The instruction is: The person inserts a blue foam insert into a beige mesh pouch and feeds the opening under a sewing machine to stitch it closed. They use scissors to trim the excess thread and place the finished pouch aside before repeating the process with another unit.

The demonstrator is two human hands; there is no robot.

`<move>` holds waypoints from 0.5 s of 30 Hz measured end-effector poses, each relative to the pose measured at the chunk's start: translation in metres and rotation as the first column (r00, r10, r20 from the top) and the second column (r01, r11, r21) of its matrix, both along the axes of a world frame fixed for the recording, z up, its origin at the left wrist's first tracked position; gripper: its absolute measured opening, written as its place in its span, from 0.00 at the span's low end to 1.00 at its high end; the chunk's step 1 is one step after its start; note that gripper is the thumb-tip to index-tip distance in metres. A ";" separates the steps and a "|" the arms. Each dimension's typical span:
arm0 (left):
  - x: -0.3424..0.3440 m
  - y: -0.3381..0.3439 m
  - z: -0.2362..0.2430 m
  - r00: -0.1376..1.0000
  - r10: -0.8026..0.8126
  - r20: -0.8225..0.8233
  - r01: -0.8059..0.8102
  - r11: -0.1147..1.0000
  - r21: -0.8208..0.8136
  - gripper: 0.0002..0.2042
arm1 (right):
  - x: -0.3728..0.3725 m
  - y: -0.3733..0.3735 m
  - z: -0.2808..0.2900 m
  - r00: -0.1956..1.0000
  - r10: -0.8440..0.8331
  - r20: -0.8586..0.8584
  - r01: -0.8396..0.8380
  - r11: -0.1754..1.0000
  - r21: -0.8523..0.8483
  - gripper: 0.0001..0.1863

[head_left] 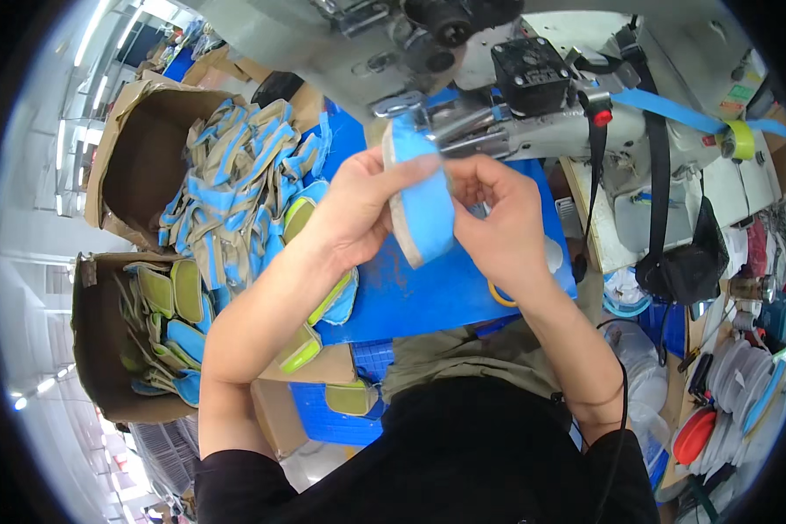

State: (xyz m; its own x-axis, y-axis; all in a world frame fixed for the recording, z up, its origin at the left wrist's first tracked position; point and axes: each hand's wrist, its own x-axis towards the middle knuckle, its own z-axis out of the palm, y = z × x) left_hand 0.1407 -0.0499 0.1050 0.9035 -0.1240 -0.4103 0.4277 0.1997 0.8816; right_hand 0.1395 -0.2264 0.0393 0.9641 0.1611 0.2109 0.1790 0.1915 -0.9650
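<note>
A curved fabric piece (428,223), bright blue with a beige-grey edge, is held upright above the blue worktop (402,306), close to the sewing machine's (476,131) needle area. My left hand (358,201) grips it from the left, thumb laid across the blue side. On the opposite edge, the fingers of my right hand (502,214) are curled and pinched against the piece. Some fingertips are hidden behind the fabric. Yellow-green and blue fabric pouches (301,349) lie beside and below my left forearm.
On the left, grey and blue fabric strips (236,192) spill from a cardboard box (118,166). A lower box (96,332) holds several green and blue pouches. Blue tape (664,106) runs through a yellow-green ring at right. Spools of white tape (734,384) stand far right.
</note>
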 end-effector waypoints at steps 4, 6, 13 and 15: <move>-0.015 -0.004 0.004 0.998 0.019 0.052 -0.018 1.000 -0.021 0.15 | -0.003 -0.007 -0.001 0.991 -0.065 0.120 0.072 0.996 -0.053 0.13; -0.022 -0.006 0.007 0.999 0.041 0.002 -0.040 0.989 -0.144 0.16 | -0.006 -0.010 -0.003 0.974 -0.111 0.196 0.131 0.987 -0.090 0.14; -0.030 0.002 0.008 0.997 0.066 -0.043 -0.075 0.958 -0.275 0.14 | -0.011 -0.004 -0.003 0.939 -0.171 0.300 0.207 0.974 -0.091 0.15; -0.029 -0.002 0.007 0.997 0.083 -0.011 -0.084 0.981 -0.173 0.13 | -0.010 0.000 -0.003 0.936 -0.192 0.296 0.222 0.973 -0.070 0.15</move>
